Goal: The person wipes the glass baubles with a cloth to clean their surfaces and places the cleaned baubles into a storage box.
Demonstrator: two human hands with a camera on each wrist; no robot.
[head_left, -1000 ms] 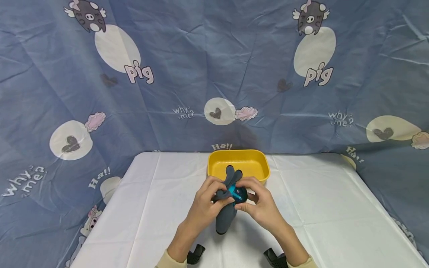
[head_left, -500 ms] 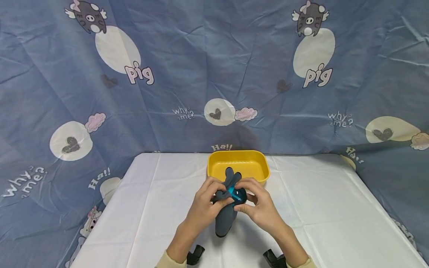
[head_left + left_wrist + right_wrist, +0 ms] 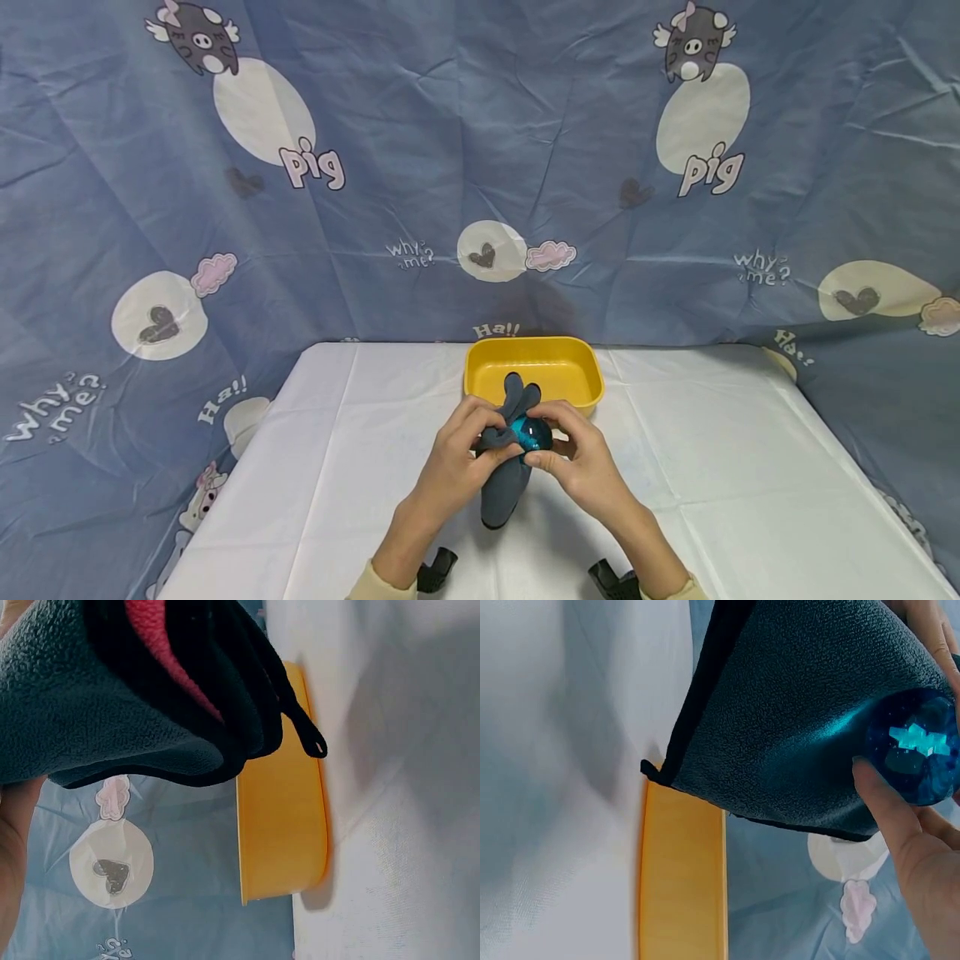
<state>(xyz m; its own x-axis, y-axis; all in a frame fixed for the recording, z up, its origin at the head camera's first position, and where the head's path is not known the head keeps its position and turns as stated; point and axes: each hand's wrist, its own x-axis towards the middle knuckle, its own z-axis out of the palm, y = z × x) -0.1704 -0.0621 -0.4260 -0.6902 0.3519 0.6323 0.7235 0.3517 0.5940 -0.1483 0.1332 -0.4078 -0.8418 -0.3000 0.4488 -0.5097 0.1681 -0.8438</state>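
In the head view a clear blue ball sits between both hands, over the table. My left hand pinches a bunched dark grey towel against the ball's left side; the towel's ends spread out above and below the fingers. Fingers and thumb of my right hand grip the ball from the right. Up close in the right wrist view, the ball shows a bright turquoise shape inside and lies against the towel. The left wrist view shows black edging and a pink strip on the towel, which hides most of that hand.
Behind the hands, a yellow plastic basin stands at the far edge of the white-covered table. A blue curtain with pig prints hangs behind and at the sides. Black straps show at the wrists.
The ball has turned a little in the right fingers, showing more turquoise now. The right thumb has shifted slightly up along it. The left hand and basin stay in place.
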